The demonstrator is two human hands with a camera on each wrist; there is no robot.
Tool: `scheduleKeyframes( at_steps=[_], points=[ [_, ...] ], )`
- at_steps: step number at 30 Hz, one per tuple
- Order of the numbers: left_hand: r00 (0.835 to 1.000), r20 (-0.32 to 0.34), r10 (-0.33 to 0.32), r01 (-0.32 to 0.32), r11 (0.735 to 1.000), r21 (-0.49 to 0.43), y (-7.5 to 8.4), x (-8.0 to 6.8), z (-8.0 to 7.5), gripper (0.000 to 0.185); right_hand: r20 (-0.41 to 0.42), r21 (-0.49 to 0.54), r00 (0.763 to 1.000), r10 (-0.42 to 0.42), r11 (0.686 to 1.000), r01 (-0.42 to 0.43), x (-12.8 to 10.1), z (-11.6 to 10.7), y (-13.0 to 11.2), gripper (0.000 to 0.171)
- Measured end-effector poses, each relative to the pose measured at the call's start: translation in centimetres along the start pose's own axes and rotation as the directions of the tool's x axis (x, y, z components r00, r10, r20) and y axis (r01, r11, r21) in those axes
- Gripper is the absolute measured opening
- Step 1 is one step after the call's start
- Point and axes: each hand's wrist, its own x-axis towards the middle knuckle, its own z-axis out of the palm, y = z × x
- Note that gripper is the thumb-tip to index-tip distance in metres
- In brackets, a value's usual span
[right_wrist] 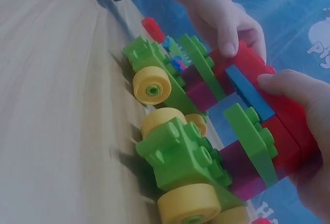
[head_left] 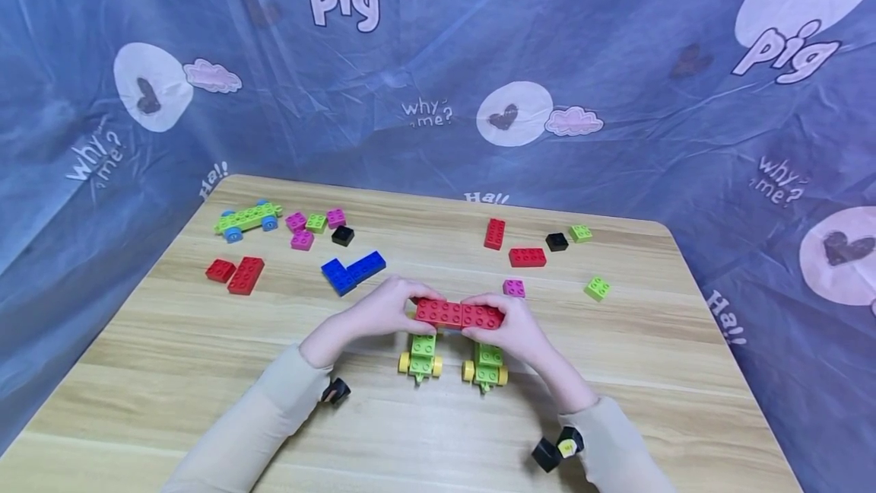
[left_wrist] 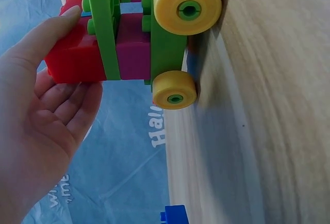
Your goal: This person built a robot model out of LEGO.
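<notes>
Two red bricks lie end to end across the top of a toy build. My left hand (head_left: 383, 309) holds the left red brick (head_left: 438, 313), thumb on the near side and fingers behind it. On the other end, my right hand (head_left: 512, 332) grips the right red brick (head_left: 482, 316) the same way. A blue piece (right_wrist: 250, 92) shows under the red bricks, between the two sides. Below are a left green car base (head_left: 422, 360) and a right green car base (head_left: 488, 365), both on yellow wheels. Each carries a magenta brick (left_wrist: 133, 53) and a green piece (left_wrist: 107, 33) beneath the red.
At the far left stands a green car base with blue wheels (head_left: 248, 219). Near it are red bricks (head_left: 246, 275), magenta bricks (head_left: 302, 240), a black brick (head_left: 343, 236) and joined blue bricks (head_left: 350, 272). Red (head_left: 527, 257), black, green (head_left: 597, 288) and magenta (head_left: 514, 288) bricks lie back right.
</notes>
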Motion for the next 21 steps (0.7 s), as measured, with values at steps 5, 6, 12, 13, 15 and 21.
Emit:
scheduleKeyframes(
  at_steps=[5,6,12,13,15,21],
  points=[
    [1.000,-0.007,0.017,-0.017,1.000,0.001,0.0,-0.3,0.0,0.047,-0.001,-0.002,1.000,0.004,1.000,-0.004,0.0,0.1,-0.1,0.041],
    [1.000,-0.005,0.020,-0.020,1.000,0.005,-0.1,-0.3,0.0,0.048,-0.003,-0.004,1.000,0.004,1.000,-0.004,0.0,0.1,-0.1,0.041],
    [1.000,0.000,-0.001,0.001,1.000,0.031,-0.2,-0.9,-0.9,0.052,-0.007,0.001,1.000,0.010,1.000,-0.010,-0.1,0.1,0.0,0.040],
    [1.000,0.000,-0.004,0.004,0.999,0.034,-0.2,-1.1,-1.0,0.053,-0.005,0.001,1.000,0.012,1.000,-0.012,-0.1,0.1,0.0,0.040],
    [1.000,0.004,0.008,-0.008,0.999,0.040,-0.4,-1.4,-1.4,0.055,0.001,-0.002,1.000,0.013,1.000,-0.013,-0.1,0.1,-0.1,0.040],
    [0.997,-0.006,0.079,-0.079,0.996,0.045,-1.0,-2.5,-2.4,0.056,0.008,-0.009,0.999,0.032,0.999,-0.032,-0.1,0.0,-0.3,0.040]
  ],
)
